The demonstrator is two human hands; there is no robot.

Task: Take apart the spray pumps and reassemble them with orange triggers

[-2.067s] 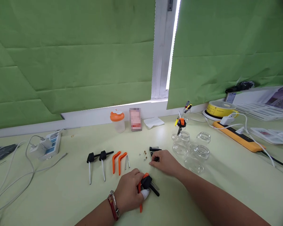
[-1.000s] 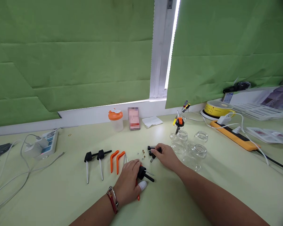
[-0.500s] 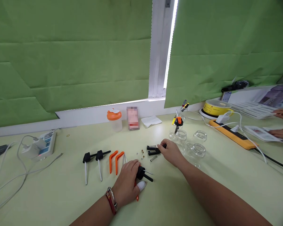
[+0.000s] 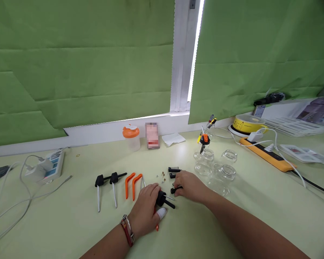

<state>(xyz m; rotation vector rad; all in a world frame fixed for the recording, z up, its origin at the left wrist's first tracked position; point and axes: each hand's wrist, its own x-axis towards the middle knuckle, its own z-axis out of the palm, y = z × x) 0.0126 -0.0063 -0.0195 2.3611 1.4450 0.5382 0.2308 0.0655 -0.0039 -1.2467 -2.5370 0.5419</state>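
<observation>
My left hand is closed around a black pump head with an orange lever, pressing it to the pale green table. Its thumb wears a white cap. My right hand pinches a small black part just right of the pump head. Behind it lie more small black parts and a spring and tiny brass bits. To the left lie two orange levers and two black heads with metal tubes.
Several clear glass jars stand right of my right hand, one with an assembled orange-black pump. An orange-lidded cup, a white power strip with cables, an orange power strip and a yellow dish ring the area.
My right hand reached to the small black parts, picked one up and drew it back beside the pump head. Another person's hands at far right have gone out of view.
</observation>
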